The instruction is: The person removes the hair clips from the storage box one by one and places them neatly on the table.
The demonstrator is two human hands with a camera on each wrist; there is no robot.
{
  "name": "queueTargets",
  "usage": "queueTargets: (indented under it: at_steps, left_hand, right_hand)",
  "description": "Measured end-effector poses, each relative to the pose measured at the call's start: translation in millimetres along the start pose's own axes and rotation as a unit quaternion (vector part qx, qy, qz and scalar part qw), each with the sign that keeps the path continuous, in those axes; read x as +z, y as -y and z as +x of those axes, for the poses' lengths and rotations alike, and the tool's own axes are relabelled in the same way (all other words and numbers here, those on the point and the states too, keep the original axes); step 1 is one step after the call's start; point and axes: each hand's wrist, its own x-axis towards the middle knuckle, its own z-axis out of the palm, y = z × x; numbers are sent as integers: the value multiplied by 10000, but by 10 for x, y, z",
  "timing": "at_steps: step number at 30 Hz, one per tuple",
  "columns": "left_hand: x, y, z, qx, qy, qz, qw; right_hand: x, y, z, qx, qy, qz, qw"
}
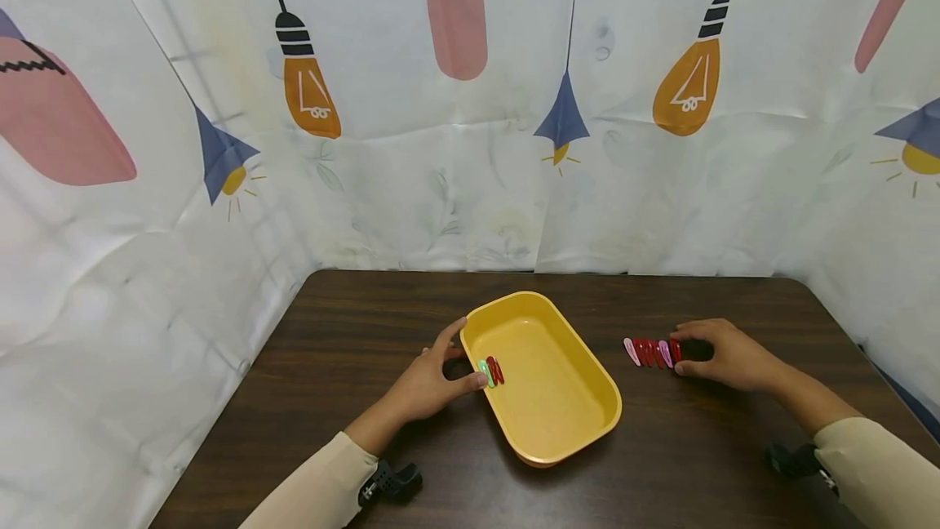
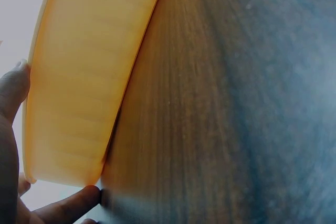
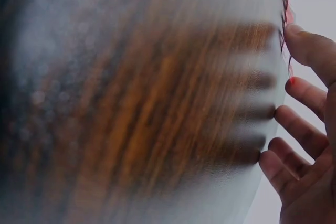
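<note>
My left hand (image 1: 429, 382) holds the left side of a yellow tray (image 1: 615, 398). In the left wrist view the thumb lies at the tray's rim, and a finger touches its lower edge. Inside the tray, near that thumb, sit a green hair clip (image 1: 484, 371) and red hair clips (image 1: 495, 371) side by side. Right of the tray, my right hand (image 1: 734, 356) pinches a red hair clip (image 1: 676, 350) between thumb and index finger, at the right end of a row. A pink-purple clip (image 1: 665, 353), several red clips (image 1: 648, 353) and a pink clip (image 1: 631, 351) make up the row.
Everything rests on a dark wooden table (image 1: 352, 325). Printed white cloth (image 1: 455, 186) hangs behind it and along the left. A dark band with a device (image 1: 389, 482) is on the left wrist, another (image 1: 796, 461) on the right.
</note>
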Motion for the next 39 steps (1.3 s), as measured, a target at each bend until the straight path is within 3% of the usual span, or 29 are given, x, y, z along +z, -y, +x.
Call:
queueTargets:
  at_steps: [28,39]
  left_hand:
    - [-16,-6,-20,98,23,-61,9999]
    - [-10,9,-17,93,18,-69,9999]
  right_hand:
    - [-23,50,57,255,244,-86,9993]
    - [-153,198,195,12,75,-216,9997]
